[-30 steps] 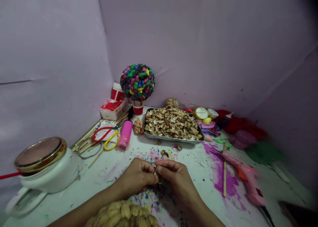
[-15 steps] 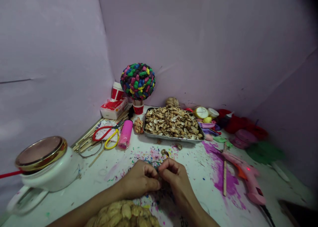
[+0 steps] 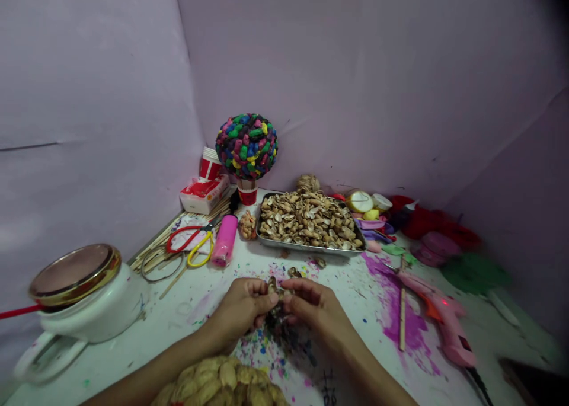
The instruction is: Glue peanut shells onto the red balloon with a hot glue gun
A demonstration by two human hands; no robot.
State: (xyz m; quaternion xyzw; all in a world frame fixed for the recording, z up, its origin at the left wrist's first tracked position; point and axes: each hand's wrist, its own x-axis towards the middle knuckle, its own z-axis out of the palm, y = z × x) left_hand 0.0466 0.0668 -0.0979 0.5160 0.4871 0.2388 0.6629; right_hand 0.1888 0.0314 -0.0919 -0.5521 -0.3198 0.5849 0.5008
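Over the paint-spotted table, my left hand (image 3: 246,305) pinches a peanut shell (image 3: 272,285) between thumb and fingers. My right hand (image 3: 313,304) meets it from the other side, its thumb and fingertips closed on a shell piece (image 3: 287,297). The hands nearly touch, and the fingers partly cover the shells. Below my left forearm bulges a rounded form covered in peanut shells (image 3: 222,382), cut off by the lower edge of view. Loose shell pieces (image 3: 293,272) lie just beyond my fingers.
A metal tray (image 3: 311,249) heaped with peanut shells stands ahead. Left are scissors (image 3: 195,246), a pink bottle (image 3: 225,240), a colourful ball (image 3: 246,146) on a cup and a white lidded mug (image 3: 98,311). A pink glue gun (image 3: 448,311), light lit, lies right beside a stick (image 3: 402,311).
My hands have tipped and opened outward slightly, and the right has shifted a little to the right. Shell pieces now show between the fingertips.
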